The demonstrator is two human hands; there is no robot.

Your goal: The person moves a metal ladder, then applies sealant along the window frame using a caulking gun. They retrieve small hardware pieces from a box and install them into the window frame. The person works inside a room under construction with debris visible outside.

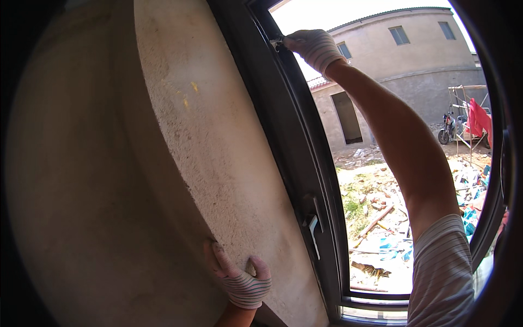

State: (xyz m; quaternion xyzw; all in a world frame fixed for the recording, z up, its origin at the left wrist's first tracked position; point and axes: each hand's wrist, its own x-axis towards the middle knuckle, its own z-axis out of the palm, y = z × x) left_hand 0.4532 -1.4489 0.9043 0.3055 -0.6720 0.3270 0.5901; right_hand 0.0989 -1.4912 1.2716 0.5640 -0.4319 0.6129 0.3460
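Note:
My right hand (pixel 316 48), in a striped glove, is raised to the upper part of the dark window frame (pixel 291 136). Its fingers are closed at a small shiny metal fitting (pixel 277 42) on the frame's inner edge; the exact kind is too small to make out. Low on the left, my left hand (pixel 245 280), in a matching striped glove, rests against the corner of the rough plastered wall (pixel 201 147). Its thumb stands apart from the fingers, which reach over the wall's edge, and it holds no loose object.
A silver window handle (pixel 314 234) sits on the frame's lower part. Through the window, rubble (pixel 376 218) covers the ground before a grey building (pixel 403 60). A motorcycle (pixel 448 128) stands near a red cloth (pixel 479 119) on a pole frame.

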